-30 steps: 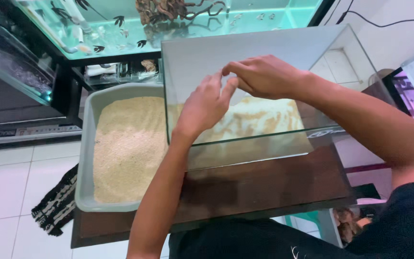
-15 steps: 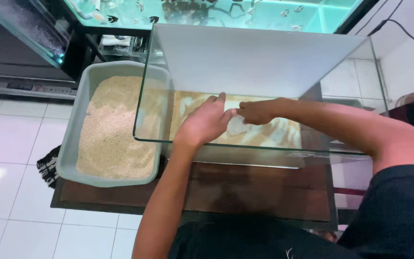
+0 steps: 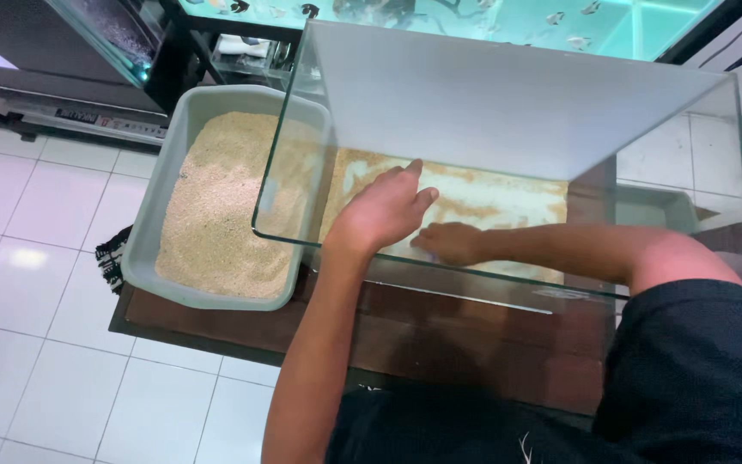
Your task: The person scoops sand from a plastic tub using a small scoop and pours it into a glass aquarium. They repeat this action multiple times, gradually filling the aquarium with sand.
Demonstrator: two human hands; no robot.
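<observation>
Sand [image 3: 474,202] in the glass tank [image 3: 508,112] lies under both hands' flat, loosely spread fingers [image 3: 410,185]

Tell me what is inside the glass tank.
Inside the glass tank: a thin, patchy sand layer, with the left hand and right hand flat on it. Sand beneath both hands is hidden.

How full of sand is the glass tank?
Nearly empty: the glass tank has only a thin, patchy layer of sand on its floor.

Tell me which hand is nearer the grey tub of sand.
Left. The left hand is inside the glass tank, close to the grey tub of sand; the right hand lies farther from it.
</observation>
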